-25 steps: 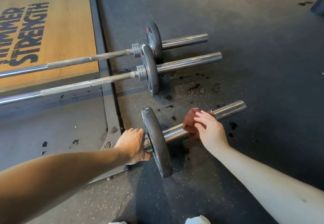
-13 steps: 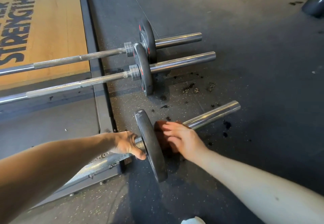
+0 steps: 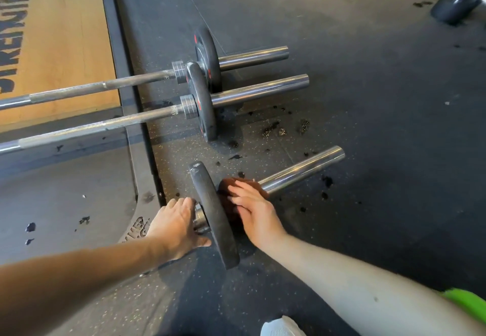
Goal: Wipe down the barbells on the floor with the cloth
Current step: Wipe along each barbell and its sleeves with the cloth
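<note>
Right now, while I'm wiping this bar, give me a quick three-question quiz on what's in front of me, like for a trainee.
1. True or false: the right hand presses the brown cloth on the sleeve of the nearest barbell, next to its plate.
2. How many barbells lie on the floor? A two, B three, C four.
3. What does the left hand grip?
Key: 1 true. 2 B. 3 The nearest barbell's collar, on the plate's other side.
</note>
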`<state>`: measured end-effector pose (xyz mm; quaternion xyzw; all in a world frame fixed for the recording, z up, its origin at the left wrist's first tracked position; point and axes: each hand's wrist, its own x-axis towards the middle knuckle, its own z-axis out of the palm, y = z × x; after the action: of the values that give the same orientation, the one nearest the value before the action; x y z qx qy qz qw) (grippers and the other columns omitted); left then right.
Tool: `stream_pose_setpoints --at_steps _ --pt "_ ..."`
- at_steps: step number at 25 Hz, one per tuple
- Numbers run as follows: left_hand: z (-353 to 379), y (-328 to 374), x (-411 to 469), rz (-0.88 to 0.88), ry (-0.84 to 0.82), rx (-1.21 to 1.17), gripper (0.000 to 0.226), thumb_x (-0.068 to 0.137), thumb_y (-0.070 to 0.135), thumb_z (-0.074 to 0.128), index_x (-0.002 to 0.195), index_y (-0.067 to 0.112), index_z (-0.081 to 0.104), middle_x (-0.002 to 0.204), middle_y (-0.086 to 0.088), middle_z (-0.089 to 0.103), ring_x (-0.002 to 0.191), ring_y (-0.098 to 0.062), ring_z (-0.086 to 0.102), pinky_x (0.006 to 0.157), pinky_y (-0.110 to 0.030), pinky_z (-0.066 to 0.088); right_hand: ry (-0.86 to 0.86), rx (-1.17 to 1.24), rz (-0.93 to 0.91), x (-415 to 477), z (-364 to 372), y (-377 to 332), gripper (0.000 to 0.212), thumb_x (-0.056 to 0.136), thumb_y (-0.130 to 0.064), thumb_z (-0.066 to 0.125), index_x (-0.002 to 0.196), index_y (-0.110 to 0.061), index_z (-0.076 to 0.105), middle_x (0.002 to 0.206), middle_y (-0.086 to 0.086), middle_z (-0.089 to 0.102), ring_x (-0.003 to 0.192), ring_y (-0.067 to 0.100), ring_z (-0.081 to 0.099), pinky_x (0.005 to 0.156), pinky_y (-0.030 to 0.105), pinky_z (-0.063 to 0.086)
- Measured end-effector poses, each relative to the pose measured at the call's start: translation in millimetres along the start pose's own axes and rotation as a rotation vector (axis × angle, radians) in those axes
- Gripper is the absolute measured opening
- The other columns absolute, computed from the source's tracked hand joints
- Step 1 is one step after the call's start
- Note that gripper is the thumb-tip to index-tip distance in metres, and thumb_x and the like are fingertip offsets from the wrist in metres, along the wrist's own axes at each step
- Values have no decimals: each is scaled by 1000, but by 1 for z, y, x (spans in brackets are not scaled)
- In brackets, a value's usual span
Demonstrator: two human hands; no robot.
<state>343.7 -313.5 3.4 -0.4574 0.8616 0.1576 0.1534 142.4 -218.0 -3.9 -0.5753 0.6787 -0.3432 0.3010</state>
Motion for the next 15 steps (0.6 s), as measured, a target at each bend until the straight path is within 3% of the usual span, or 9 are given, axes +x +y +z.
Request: stream_pose_setpoints --at_steps 3,6,8,11,15 --pt "-2 4 6 29 37 6 65 72 71 73 105 25 41 103 7 51 95 -14 44 93 -30 42 -85 -24 -71 7 -47 36 37 92 7 64 121 -14 73 147 -9 55 143 -3 38 121 25 31" --pt "-9 -1 15 24 -54 -105 65 70 64 79 108 23 45 101 6 51 95 -15 48 91 -31 46 159 -79 72 17 -98 69 37 94 4 63 123 -18 72 143 -14 58 140 -6 40 122 37 33" --pt "-7 -9 22 -9 -134 -232 79 64 64 83 120 21 46 105 6 56 97 -16 55 92 -33 52 283 -72 190 23 -105 72 34 97 1 61 123 -18 73 143 -15 58 140 -5 41 122 38 34" --pt "-6 -22 35 -61 -330 -480 127 41 76 85 145 21 38 126 3 62 113 -20 62 101 -40 52 373 -72 257 26 -75 50 32 99 -2 60 125 -17 71 144 -12 57 141 -2 41 122 37 33" --pt "-14 -32 44 -61 -485 -546 145 30 77 89 151 19 37 139 2 58 126 -23 56 113 -46 41 130 26 115 12 1 9 37 95 3 62 125 -17 71 147 -11 54 142 -5 39 122 28 31"
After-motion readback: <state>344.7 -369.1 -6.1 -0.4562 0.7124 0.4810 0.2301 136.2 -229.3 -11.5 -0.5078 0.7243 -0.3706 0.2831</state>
